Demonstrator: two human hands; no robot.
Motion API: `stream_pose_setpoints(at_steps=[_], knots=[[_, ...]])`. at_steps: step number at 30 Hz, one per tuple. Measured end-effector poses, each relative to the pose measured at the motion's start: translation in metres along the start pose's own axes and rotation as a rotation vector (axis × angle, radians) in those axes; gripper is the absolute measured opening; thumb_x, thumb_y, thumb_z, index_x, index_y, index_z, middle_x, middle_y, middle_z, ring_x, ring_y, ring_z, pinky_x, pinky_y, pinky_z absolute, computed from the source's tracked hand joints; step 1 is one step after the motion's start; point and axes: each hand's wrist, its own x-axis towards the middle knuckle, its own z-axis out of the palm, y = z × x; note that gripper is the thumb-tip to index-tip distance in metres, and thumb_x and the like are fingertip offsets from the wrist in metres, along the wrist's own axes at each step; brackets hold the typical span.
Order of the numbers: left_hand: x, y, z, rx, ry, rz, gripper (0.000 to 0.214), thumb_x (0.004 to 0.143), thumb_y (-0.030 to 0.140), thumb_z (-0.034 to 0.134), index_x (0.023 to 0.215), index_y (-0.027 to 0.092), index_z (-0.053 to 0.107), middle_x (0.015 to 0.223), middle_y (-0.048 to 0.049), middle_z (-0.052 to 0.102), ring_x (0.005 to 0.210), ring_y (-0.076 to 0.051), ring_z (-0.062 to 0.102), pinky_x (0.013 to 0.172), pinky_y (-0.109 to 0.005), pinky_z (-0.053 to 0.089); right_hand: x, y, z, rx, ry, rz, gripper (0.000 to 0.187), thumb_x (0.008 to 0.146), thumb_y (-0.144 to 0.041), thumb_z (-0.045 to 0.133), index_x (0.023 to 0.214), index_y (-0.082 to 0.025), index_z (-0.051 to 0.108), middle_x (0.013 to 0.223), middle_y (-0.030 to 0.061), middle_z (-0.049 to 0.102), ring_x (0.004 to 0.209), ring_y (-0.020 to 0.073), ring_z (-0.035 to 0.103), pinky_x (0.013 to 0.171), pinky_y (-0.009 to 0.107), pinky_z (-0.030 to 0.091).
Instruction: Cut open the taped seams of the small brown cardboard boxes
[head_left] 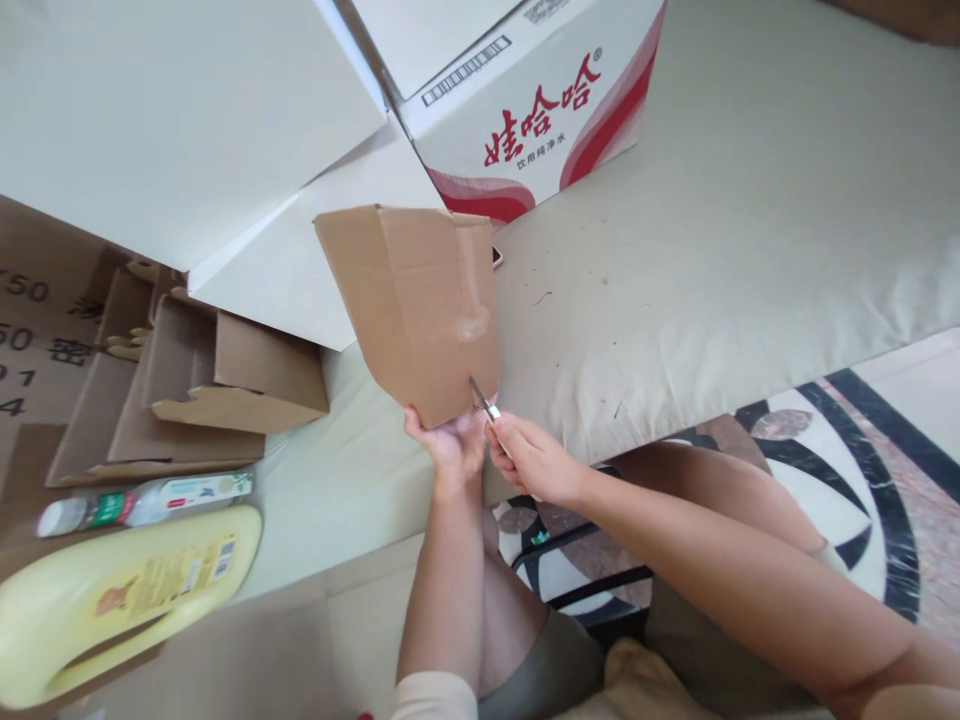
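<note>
My left hand (448, 443) grips the lower corner of a small brown cardboard box (412, 300), holding it up over the edge of a beige cushion (712, 230). A strip of clear tape runs down the box's right side. My right hand (529, 458) is closed round a small metal blade (482, 401), whose tip touches the box's bottom right edge. Both hands sit close together just above my knees.
A white carton with red lettering (525, 110) stands behind the box, its white flaps (187, 120) spread to the left. Flattened brown cardboard (187, 390), a clear plastic bottle (142, 503) and a yellow jug (112, 600) lie at left. Patterned floor (862, 470) shows at right.
</note>
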Motion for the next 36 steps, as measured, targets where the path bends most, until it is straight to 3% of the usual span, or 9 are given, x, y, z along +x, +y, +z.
stream_pose_setpoints(at_steps=[5,10,14,17,21,29,36], knots=[[0.0,0.003,0.003,-0.009,0.0,0.021,0.058,0.067,0.072,0.064,0.109,0.033,0.068,0.128,-0.0048,0.066,0.127,-0.032,0.055,0.094,-0.052,0.052,0.001,0.01,0.004,-0.002,0.0,0.046,0.034,0.105,-0.037,0.026,0.076,-0.022,0.034,0.056,-0.0107,0.031,0.04,0.004,0.022,0.036,0.014,0.019],[0.01,0.015,-0.001,-0.006,-0.036,0.059,0.069,0.063,0.081,0.059,0.109,0.031,0.064,0.13,-0.0063,0.063,0.13,-0.031,0.052,0.098,-0.047,0.051,-0.001,0.02,0.003,-0.041,-0.09,0.046,0.034,0.101,-0.043,0.037,0.074,-0.022,0.038,0.057,-0.0103,0.032,0.04,0.0044,0.023,0.034,0.015,0.019],[0.014,0.02,-0.007,-0.048,-0.015,0.069,0.064,0.065,0.077,0.061,0.108,0.03,0.064,0.129,-0.0065,0.063,0.13,-0.03,0.052,0.096,-0.046,0.052,-0.004,0.007,-0.007,0.008,-0.065,-0.096,0.039,0.098,-0.054,0.038,0.075,-0.022,0.039,0.058,-0.0097,0.033,0.04,0.0042,0.023,0.036,0.016,0.02],[0.011,0.02,-0.01,-0.026,-0.061,0.038,0.059,0.066,0.071,0.064,0.109,0.03,0.066,0.129,-0.0066,0.063,0.128,-0.031,0.052,0.092,-0.045,0.053,-0.005,-0.01,-0.015,0.042,0.011,-0.195,0.039,0.096,-0.057,0.039,0.078,-0.023,0.039,0.058,-0.01,0.033,0.04,0.0044,0.023,0.036,0.016,0.02],[0.004,0.016,-0.01,0.034,-0.112,-0.015,0.062,0.067,0.07,0.062,0.113,0.029,0.068,0.127,-0.0082,0.065,0.127,-0.032,0.053,0.089,-0.043,0.053,-0.005,-0.021,-0.019,0.047,0.008,-0.265,0.038,0.095,-0.057,0.041,0.078,-0.023,0.04,0.058,-0.0097,0.034,0.04,0.0047,0.025,0.036,0.016,0.022],[-0.009,0.009,-0.003,0.108,-0.179,-0.073,0.069,0.066,0.071,0.064,0.117,0.025,0.07,0.129,-0.01,0.065,0.122,-0.032,0.057,0.079,-0.036,0.055,-0.004,-0.024,-0.023,0.057,0.026,-0.292,0.037,0.096,-0.055,0.04,0.077,-0.023,0.041,0.057,-0.0091,0.034,0.039,0.0054,0.025,0.034,0.017,0.023],[-0.003,0.002,-0.002,0.132,-0.134,-0.052,0.067,0.067,0.072,0.059,0.115,0.025,0.069,0.123,-0.0101,0.068,0.118,-0.033,0.061,0.083,-0.039,0.054,-0.003,-0.027,-0.024,0.046,0.028,-0.227,0.034,0.1,-0.049,0.035,0.078,-0.023,0.04,0.059,-0.0083,0.035,0.039,0.0054,0.026,0.035,0.017,0.024]])
